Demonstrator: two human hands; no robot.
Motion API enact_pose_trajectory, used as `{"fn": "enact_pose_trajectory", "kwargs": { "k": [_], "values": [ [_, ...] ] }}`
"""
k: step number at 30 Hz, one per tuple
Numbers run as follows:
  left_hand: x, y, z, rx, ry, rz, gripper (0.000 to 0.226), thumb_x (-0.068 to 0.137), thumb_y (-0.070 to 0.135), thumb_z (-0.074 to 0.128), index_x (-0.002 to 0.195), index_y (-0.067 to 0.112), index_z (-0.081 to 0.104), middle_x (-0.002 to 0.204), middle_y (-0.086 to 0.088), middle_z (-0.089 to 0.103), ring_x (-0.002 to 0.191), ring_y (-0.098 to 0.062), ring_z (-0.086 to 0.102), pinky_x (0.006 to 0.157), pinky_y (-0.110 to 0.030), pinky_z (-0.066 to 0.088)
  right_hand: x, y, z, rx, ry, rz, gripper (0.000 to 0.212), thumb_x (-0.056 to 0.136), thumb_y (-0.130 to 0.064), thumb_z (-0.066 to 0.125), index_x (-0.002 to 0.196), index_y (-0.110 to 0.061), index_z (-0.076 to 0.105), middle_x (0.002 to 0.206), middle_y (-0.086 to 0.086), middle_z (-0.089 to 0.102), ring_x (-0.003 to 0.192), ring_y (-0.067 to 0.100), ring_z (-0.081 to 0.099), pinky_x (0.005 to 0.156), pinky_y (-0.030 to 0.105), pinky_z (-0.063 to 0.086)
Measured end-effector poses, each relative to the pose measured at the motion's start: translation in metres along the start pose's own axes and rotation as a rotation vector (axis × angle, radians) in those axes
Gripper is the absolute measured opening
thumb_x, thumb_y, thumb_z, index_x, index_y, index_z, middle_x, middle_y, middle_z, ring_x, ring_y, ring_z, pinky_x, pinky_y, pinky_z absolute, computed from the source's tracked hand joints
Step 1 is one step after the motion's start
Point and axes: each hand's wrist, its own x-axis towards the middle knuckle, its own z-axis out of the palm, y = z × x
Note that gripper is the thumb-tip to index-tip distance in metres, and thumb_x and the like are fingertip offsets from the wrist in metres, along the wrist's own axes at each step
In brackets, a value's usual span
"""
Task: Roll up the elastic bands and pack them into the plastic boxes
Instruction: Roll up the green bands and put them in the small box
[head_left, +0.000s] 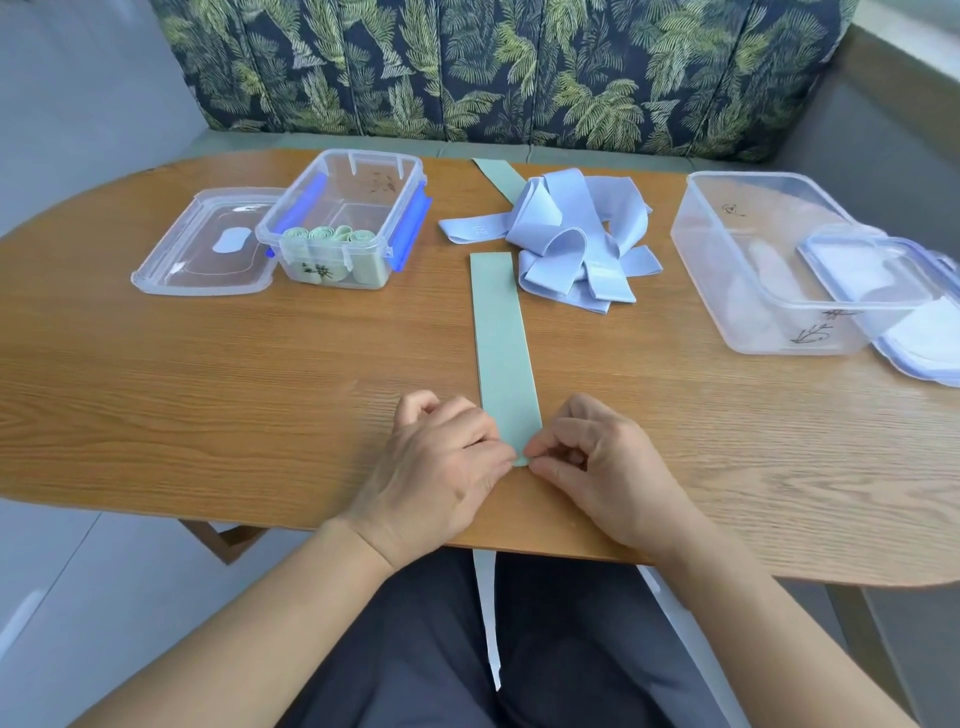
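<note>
Leaf-print cushions (467, 67) back the bench beyond the wooden desk (208, 389) where I'm working. My left hand (441, 467) and right hand (597, 467) sit close together near the desk's front edge, and both pinch the near end of a green band (504, 353): the left with curled fingers at one corner, the right with thumb and forefinger nipping the other. That end lies right between my hands, so neither is nearer than the other. From there the band runs flat and straight away from me, its long axis pointing out from my hands toward the heap of blue bands (566, 244), with its far end just beside the heap. I judge this to be the start of a roll, which would have to travel forward along that line, away from both hands. Far out beyond my left hand stands the small box (374, 155), lid off, with green rolls (324, 235) already in it. Well off past my right hand is the big box (727, 291), with no rolls that I can make out.
</note>
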Motion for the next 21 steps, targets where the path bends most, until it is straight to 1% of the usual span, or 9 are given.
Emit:
{"fn": "enact_pose_trajectory", "kwargs": {
  "k": [4, 7, 10, 12, 14, 18, 21],
  "values": [
    [-0.001, 0.002, -0.004, 0.028, -0.005, -0.005, 0.011, 0.089, 0.027, 0.064, 0.082, 0.022, 0.071, 0.079, 0.009, 0.054, 0.080, -0.014, 0.051, 0.082, -0.033, 0.026, 0.003, -0.005, -0.001, -0.091, -0.038, 0.011, 0.005, 0.083, -0.018, 0.072, 0.086, -0.022, 0.070, 0.083, -0.013, 0.051, 0.072, 0.005, 0.054, 0.068, 0.023, 0.047],
    [0.001, 0.006, -0.009, 0.065, 0.000, 0.008, 0.010, 0.087, 0.030, 0.066, 0.087, 0.022, 0.071, 0.081, 0.010, 0.056, 0.083, -0.014, 0.053, 0.082, -0.034, 0.027, 0.005, -0.008, -0.004, -0.116, -0.079, 0.023, 0.003, 0.084, -0.020, 0.070, 0.086, -0.022, 0.070, 0.083, -0.012, 0.051, 0.071, 0.006, 0.051, 0.069, 0.028, 0.048],
    [0.005, 0.010, -0.013, 0.133, 0.028, 0.021, 0.012, 0.089, 0.028, 0.065, 0.079, 0.022, 0.069, 0.079, 0.012, 0.058, 0.087, -0.014, 0.054, 0.083, -0.033, 0.023, 0.008, -0.010, -0.006, -0.119, -0.104, 0.046, 0.003, 0.084, -0.021, 0.069, 0.086, -0.022, 0.070, 0.082, -0.012, 0.049, 0.069, 0.006, 0.050, 0.069, 0.031, 0.049],
    [0.006, 0.011, -0.014, 0.155, 0.019, 0.013, 0.015, 0.089, 0.028, 0.064, 0.075, 0.023, 0.067, 0.078, 0.013, 0.058, 0.087, -0.013, 0.053, 0.083, -0.033, 0.020, 0.009, -0.010, -0.006, -0.110, -0.111, 0.064, 0.002, 0.084, -0.021, 0.069, 0.086, -0.022, 0.070, 0.081, -0.013, 0.049, 0.070, 0.007, 0.051, 0.070, 0.033, 0.049],
    [0.007, 0.012, -0.013, 0.136, -0.020, -0.026, 0.016, 0.087, 0.030, 0.064, 0.073, 0.025, 0.067, 0.077, 0.013, 0.058, 0.085, -0.013, 0.053, 0.082, -0.032, 0.018, 0.009, -0.011, -0.007, -0.102, -0.122, 0.082, 0.002, 0.084, -0.021, 0.069, 0.085, -0.022, 0.070, 0.081, -0.012, 0.050, 0.070, 0.008, 0.052, 0.071, 0.033, 0.050],
    [0.012, 0.011, -0.014, 0.036, -0.152, -0.175, 0.012, 0.083, 0.036, 0.066, 0.072, 0.030, 0.065, 0.074, 0.017, 0.061, 0.081, -0.011, 0.054, 0.078, -0.031, 0.017, 0.011, -0.010, -0.008, -0.067, -0.137, 0.119, 0.003, 0.084, -0.021, 0.070, 0.084, -0.024, 0.070, 0.081, -0.009, 0.052, 0.072, 0.010, 0.053, 0.072, 0.035, 0.050],
    [0.019, 0.007, -0.016, 0.007, -0.249, -0.219, 0.013, 0.085, 0.037, 0.067, 0.075, 0.030, 0.064, 0.074, 0.019, 0.061, 0.083, -0.009, 0.051, 0.079, -0.033, 0.018, 0.015, -0.011, -0.010, -0.047, -0.156, 0.158, 0.002, 0.084, -0.022, 0.070, 0.085, -0.023, 0.071, 0.082, -0.008, 0.054, 0.074, 0.010, 0.053, 0.075, 0.035, 0.049]
  ]
}}
